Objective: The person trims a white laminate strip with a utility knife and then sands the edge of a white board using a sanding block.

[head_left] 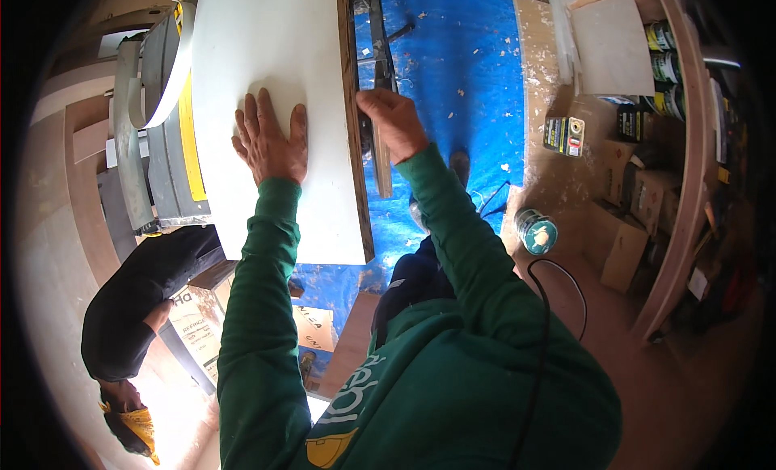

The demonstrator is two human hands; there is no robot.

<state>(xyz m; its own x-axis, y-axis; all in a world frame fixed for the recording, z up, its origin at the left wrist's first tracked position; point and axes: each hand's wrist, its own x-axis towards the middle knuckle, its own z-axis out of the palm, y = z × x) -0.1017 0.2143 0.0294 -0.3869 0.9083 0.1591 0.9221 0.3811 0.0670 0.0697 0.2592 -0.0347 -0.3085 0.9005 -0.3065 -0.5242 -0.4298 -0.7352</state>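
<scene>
A large white board [267, 42] lies in front of me, with a rough brown edge [363, 219] along its right side. My left hand [273, 143] presses flat on the white face, fingers spread and nothing held. At the board's right edge is my right hand [393, 121], its fingers curled closed with the tips against that edge. Whatever it may hold is hidden. Beneath the board's right side, part of a dark support frame [381, 163] shows. A curled white strip [181, 74] and a long yellow bar [188, 139] sit just left of the board.
Blue sheeting [485, 74] with scattered scraps covers the floor. To the right stand a rectangular can [563, 136], a round tub [536, 232] and a shelf unit [687, 195] with tins and cartons. A co-worker in black [145, 280] bends over at lower left. A black cord [578, 284] hangs near my right arm.
</scene>
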